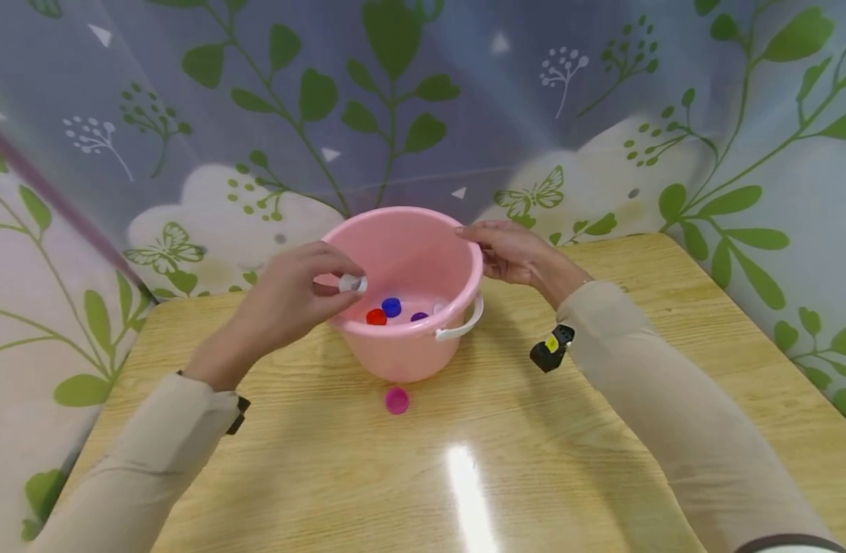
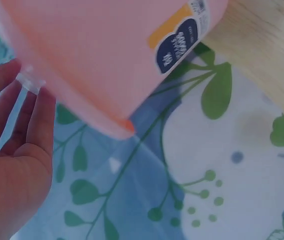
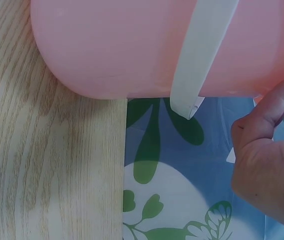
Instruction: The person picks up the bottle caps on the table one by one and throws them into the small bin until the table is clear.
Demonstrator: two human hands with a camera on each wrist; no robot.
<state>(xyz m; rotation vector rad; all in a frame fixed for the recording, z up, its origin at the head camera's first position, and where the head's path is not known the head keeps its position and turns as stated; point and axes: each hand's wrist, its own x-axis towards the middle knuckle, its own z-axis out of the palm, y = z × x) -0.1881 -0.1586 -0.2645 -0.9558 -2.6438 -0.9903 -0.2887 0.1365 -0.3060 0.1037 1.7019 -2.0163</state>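
My left hand (image 1: pixel 292 288) pinches a small white bottle cap (image 1: pixel 352 284) between thumb and fingers, over the left side of a pink bucket (image 1: pixel 402 357). In the left wrist view the cap (image 2: pixel 31 81) shows at the fingertips beside the bucket's rim. My right hand (image 1: pixel 513 250) grips the bucket's right rim, thumb on top and the other fingers outside. Inside the bucket lie a red cap (image 1: pixel 376 317), a blue cap (image 1: pixel 391 307), a purple cap (image 1: pixel 419 316) partly hidden by the rim, and a whitish one (image 1: pixel 439 307).
A magenta cap (image 1: pixel 397 400) lies on the wooden table (image 1: pixel 312 461) in front of the bucket. The bucket's white handle (image 1: pixel 464 322) hangs down at its right front. Behind the table stands a leaf-patterned backdrop (image 1: pixel 423 130).
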